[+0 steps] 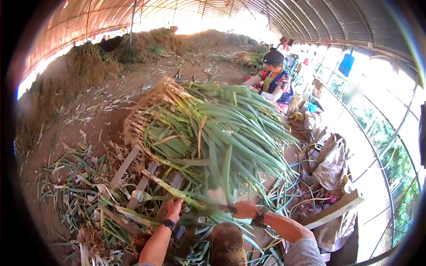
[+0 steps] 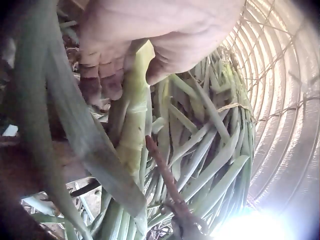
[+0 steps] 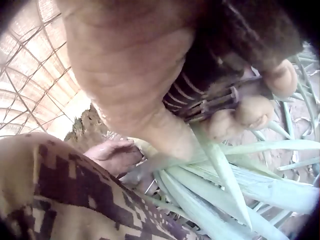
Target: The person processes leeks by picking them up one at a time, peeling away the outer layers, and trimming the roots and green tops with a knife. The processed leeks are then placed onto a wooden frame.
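Note:
My left hand holds a thick green onion stalk between thumb and fingers, low in the head view. The stalk slants, its roots toward the pile and its leaves toward my right hand. To the right, my right hand grips the dark ridged handle of a tool pointing left toward the leaves; its far end is blurred. A rusty rod-like piece shows beside the stalk in the left wrist view. Beyond both hands lies a large pile of green onions.
Wooden slats lie under the pile, with cut leaves scattered at left. A camouflage-covered knee is between my arms. A person in a dark cap sits behind the pile; sacks and a wooden beam are at right.

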Demonstrator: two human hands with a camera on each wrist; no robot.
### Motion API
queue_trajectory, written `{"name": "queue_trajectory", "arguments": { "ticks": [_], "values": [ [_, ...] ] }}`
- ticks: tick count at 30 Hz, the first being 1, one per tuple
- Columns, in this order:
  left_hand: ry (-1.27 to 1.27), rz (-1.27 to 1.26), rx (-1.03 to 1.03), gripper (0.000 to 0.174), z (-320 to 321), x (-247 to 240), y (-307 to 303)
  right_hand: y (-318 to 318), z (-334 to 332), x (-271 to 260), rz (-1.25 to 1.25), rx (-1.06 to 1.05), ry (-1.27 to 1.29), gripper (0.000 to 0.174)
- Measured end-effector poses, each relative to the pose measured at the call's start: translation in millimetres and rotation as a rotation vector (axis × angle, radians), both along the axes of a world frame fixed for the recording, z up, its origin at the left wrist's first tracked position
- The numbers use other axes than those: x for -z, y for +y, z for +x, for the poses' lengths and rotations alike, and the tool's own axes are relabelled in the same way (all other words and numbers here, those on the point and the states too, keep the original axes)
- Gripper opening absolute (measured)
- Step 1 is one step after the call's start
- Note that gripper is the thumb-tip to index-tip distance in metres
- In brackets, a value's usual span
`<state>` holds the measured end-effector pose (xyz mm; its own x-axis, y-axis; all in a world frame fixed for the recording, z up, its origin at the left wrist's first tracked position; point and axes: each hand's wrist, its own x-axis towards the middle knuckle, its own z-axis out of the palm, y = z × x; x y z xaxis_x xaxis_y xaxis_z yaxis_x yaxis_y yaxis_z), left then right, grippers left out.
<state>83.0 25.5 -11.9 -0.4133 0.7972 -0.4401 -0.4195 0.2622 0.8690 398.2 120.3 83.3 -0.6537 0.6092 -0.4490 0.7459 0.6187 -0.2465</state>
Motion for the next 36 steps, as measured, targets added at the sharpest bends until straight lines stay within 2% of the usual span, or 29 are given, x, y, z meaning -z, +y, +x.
{"name": "queue_trajectory", "arguments": {
  "ticks": [2, 3, 7, 10, 12, 13, 14, 16, 18, 19, 22, 24, 27, 29, 30, 33, 35, 36],
  "values": [
    [-0.008, -0.038, -0.017, 0.020, 5.4, -19.5, 1.9, 14.6, 6.6, 46.0, 0.003, 0.129, -0.077, 0.033],
    [-0.019, -0.085, -0.036, 0.022, 6.5, -23.1, 1.2, -0.8, 1.1, -3.6, 0.019, -0.009, 0.033, 0.033],
    [-0.185, -0.103, 0.024, 0.024, 3.2, 29.1, 15.0, -2.5, -0.7, -9.5, -0.006, -0.011, 0.078, 0.033],
    [-0.241, 0.039, -0.080, 0.030, 6.6, 31.1, 16.0, -3.5, -0.7, -10.6, -0.005, -0.014, 0.045, 0.035],
    [-0.206, 0.087, -0.240, 0.038, 10.6, 10.2, 12.7, -9.4, -3.9, -26.4, 0.005, -0.014, 0.075, 0.034],
    [-0.173, 0.217, -0.157, 0.052, -1.6, 55.7, 23.3, -12.2, -5.9, -34.3, 0.006, -0.014, 0.075, 0.034],
    [-0.172, 0.218, -0.157, 0.052, -3.7, 48.7, 22.6, -15.1, -8.4, -41.8, 0.025, -0.024, 0.100, 0.033],
    [-0.312, 0.203, -0.227, 0.062, -9.3, 24.3, 19.8, -14.4, -12.6, -50.1, 0.047, -0.035, 0.126, 0.032],
    [-0.235, 0.187, -0.222, 0.067, -24.0, 39.1, 22.7, -12.9, -15.4, -54.2, 0.087, -0.127, 0.149, 0.032],
    [-0.328, 0.219, -0.298, 0.068, -30.7, 47.2, 25.0, -11.4, -17.3, -52.7, 0.086, -0.128, 0.149, 0.032],
    [-0.417, 0.286, -0.361, 0.072, -30.2, 27.2, 18.9, -6.2, -20.2, -49.5, 0.047, -0.054, 0.207, 0.032],
    [-0.486, 0.406, -0.198, 0.060, -25.3, 1.6, 4.0, -4.6, -30.0, -51.2, 0.004, -0.047, 0.105, 0.032],
    [-0.416, 0.258, -0.289, 0.048, -38.8, 49.3, 16.8, -15.5, -43.9, -68.6, 0.081, -0.074, 0.098, 0.037],
    [-0.219, 0.159, -0.401, 0.042, -30.8, 69.0, 12.9, -9.5, -46.1, -52.8, 0.146, -0.106, 0.096, 0.041],
    [-0.174, 0.140, -0.428, 0.041, -25.2, 70.2, 12.8, -9.3, -52.7, -52.1, 0.203, -0.119, 0.103, 0.042],
    [-0.139, 0.099, -0.396, 0.043, -16.4, 86.7, 6.8, -5.6, -76.8, -51.3, 0.147, -0.134, 0.054, 0.040],
    [-0.049, -0.001, -0.125, 0.038, -23.6, 103.8, 10.9, -2.1, -96.7, -46.4, 0.162, -0.157, 0.078, 0.036],
    [-0.050, 0.002, -0.137, 0.038, -25.0, 117.4, 14.2, -0.1, -109.2, -46.8, 0.164, -0.170, 0.078, 0.036]
  ]
}}
